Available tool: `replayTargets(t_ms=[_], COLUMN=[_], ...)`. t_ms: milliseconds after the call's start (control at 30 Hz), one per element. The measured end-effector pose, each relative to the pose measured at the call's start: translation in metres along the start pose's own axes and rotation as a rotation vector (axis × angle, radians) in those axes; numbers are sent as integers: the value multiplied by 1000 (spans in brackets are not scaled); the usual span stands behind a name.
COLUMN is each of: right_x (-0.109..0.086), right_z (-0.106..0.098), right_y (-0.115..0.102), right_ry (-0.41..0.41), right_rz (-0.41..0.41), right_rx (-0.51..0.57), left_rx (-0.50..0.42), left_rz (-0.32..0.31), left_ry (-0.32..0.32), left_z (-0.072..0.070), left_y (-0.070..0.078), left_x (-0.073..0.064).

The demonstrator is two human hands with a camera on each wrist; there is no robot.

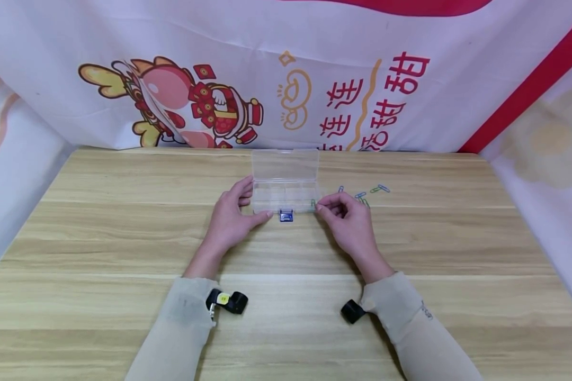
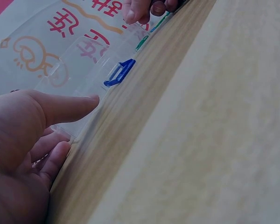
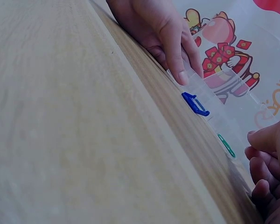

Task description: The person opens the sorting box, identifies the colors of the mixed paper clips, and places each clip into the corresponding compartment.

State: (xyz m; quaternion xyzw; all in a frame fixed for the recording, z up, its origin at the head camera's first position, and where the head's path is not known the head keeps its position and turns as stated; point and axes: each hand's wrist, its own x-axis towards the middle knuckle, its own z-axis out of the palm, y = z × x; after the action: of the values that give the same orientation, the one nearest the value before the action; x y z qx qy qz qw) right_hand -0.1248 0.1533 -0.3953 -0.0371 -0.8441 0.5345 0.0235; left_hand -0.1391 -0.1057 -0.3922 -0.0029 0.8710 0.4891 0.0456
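A clear plastic box [image 1: 262, 205] with compartments stands on the table, its lid [image 1: 285, 165] raised at the back and a blue latch [image 1: 286, 215] down at the front. My left hand [image 1: 232, 216] grips its left front corner, with the thumb along the front edge and the bent fingers at the left side. A green paper clip [image 3: 226, 145] lies inside, against the front wall at the right end. My right hand [image 1: 347, 218] is at the right front corner, thumb and index finger close together beside that clip. Whether they hold anything I cannot tell.
Several blue and green paper clips lie loose on the table right of the box, among them a blue clip [image 1: 383, 188] and a green clip [image 1: 375, 190]. Behind the wooden table [image 1: 286, 328] hangs a printed white cloth [image 1: 286, 32], close behind the raised lid.
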Motion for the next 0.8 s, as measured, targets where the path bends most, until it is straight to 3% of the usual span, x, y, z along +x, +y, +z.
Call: replayTargets(t_ms=[800], right_x=[-1], right_z=[0], right_y=[-1], right_ry=[-1], right_rz=[13], right_rx=[3], left_rx=[0], left_rz=[5], left_ry=[7], left_z=[0], left_y=[0], left_x=[0])
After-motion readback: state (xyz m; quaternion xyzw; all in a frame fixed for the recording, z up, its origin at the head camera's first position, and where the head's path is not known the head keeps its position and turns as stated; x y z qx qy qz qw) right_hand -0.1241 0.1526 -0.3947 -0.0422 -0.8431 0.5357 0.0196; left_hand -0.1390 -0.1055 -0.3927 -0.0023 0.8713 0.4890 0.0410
